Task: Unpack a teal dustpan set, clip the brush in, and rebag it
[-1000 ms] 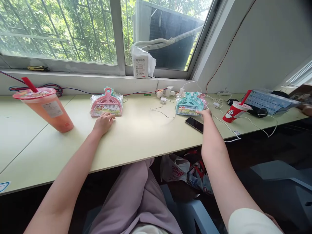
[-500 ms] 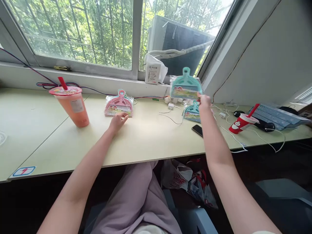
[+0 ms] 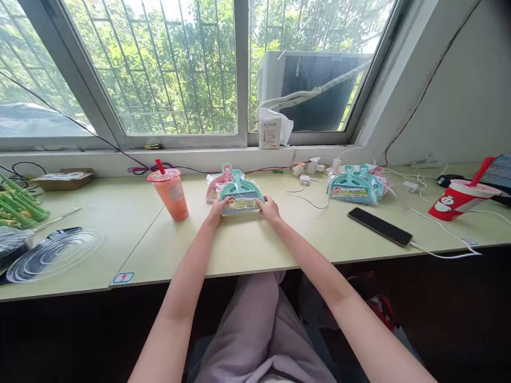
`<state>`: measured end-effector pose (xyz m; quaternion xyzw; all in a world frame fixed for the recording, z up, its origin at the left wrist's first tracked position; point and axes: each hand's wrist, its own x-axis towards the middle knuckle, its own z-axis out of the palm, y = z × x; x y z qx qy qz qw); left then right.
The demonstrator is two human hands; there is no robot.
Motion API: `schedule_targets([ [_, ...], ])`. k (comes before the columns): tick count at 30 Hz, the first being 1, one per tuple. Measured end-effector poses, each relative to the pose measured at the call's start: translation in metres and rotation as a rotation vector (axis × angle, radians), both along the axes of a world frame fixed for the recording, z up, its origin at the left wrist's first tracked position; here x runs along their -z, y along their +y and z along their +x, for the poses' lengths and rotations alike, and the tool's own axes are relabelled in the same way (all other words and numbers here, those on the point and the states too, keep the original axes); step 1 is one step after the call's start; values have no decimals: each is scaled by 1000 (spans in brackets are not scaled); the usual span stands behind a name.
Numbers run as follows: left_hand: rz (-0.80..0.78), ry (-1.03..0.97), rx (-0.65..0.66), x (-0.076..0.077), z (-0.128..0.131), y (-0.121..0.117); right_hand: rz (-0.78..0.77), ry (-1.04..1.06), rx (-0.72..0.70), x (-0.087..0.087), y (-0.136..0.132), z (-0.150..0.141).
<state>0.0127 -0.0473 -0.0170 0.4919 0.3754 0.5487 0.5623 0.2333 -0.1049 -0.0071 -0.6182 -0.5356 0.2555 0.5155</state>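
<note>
1. Hands held one thing: the left hand (image 3: 217,211) and the right hand (image 3: 270,208) were gripping the teal dustpan pack (image 3: 241,194) by its sides.
2. It sat on the counter (image 3: 255,244), on top of the pink dustpan pack (image 3: 217,183).
3. Just left stood the orange drink (image 3: 171,193). A bump from the left arm could tip it and spill.

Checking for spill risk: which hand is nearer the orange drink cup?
Left. The left hand lies just right of the orange drink cup; the right hand is farther right.
</note>
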Motion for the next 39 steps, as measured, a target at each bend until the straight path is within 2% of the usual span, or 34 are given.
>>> schedule_targets([
  [3, -10, -57, -38, -3, 5, -5, 184, -363, 54, -10, -8, 6],
  [5, 11, -83, -1, -7, 7, -11, 270, -609, -5, -15, -12, 2],
  [7, -2, -78, 20, -9, 7, -17, 314, -747, -114, -15, -15, -5],
  [10, -30, -34, 34, -9, 6, -21, 344, -812, -259, -10, -17, -15],
  [12, -26, -27, 45, -9, 6, -21, 349, -835, -303, -8, -18, -18],
  [19, 0, -114, -28, -15, 8, -25, 364, -776, -261, -15, -21, -13],
  [22, 6, -131, -58, -18, 8, -28, 243, -762, -254, -11, -19, -13],
  [25, 44, -178, -47, -20, 8, -29, 117, -582, -285, -4, -12, -16],
  [30, 1, -170, 20, -19, 10, -28, 20, 121, -242, 0, -1, -12],
  [33, 6, -134, 97, -19, 11, -31, 3, 442, -196, -2, 3, -8],
  [39, 91, 3, 312, -24, 15, -43, 84, 753, -102, -7, 3, -7],
])
